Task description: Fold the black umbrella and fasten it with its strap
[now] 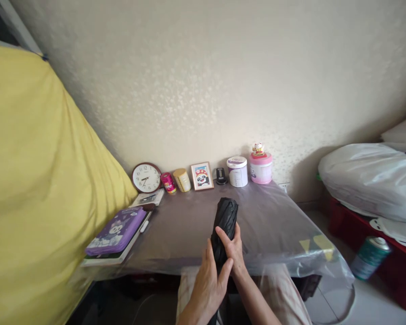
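A folded black umbrella (225,214) stands tilted in front of me, over the near edge of the table. My right hand (232,249) is wrapped round its middle, thumb lying across the folded cloth. Lower down, my left hand (209,280) closes on the umbrella from the left side, its thumb touching it near my right hand. The umbrella's lower end is mostly hidden behind my left hand and wrist.
A plastic-covered table (182,225) lies ahead. Along the wall stand a clock (146,178), a picture frame (202,176) and round tubs (237,174). A purple case (117,231) rests on books at left. Yellow cloth (37,180) hangs left; a green can (371,257) stands right.
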Action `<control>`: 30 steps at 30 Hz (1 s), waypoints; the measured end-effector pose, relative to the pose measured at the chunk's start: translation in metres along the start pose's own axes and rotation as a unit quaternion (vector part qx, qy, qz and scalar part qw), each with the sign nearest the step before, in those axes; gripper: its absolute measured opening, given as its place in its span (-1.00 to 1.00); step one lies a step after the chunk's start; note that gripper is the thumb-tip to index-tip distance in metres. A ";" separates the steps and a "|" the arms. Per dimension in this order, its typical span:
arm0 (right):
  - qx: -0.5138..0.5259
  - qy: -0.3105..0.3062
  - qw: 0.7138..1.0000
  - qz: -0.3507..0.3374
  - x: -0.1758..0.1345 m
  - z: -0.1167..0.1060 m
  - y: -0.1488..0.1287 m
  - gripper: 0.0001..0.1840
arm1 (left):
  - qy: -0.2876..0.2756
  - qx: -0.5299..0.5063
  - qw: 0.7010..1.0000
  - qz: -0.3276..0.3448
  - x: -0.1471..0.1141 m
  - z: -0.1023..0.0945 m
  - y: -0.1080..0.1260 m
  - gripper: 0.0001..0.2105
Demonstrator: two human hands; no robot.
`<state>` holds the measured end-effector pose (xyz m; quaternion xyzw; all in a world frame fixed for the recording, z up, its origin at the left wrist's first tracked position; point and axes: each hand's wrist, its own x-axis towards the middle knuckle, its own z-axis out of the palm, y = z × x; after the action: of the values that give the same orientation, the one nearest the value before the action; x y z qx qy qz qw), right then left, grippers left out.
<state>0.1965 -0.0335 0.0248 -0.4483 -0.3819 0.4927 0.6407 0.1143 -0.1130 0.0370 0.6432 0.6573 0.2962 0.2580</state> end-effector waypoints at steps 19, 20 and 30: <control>-0.003 -0.027 1.000 -0.001 -0.018 -0.005 -0.014 -0.09 | -0.077 -0.336 0.935 -0.087 -0.025 0.002 0.001 -0.45; -0.007 -0.018 1.000 -0.005 -0.016 -0.006 -0.014 -0.08 | -0.072 -0.329 0.938 -0.084 -0.026 0.002 0.002 -0.44; 0.062 -0.020 0.996 0.065 -0.016 -0.002 -0.022 -0.06 | -0.132 -0.407 0.900 -0.084 -0.018 0.003 -0.009 -0.49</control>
<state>0.2013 -0.0520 0.0447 -0.4216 -0.3339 0.5647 0.6260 0.1116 -0.1308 0.0276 0.4582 0.4911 0.4276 0.6050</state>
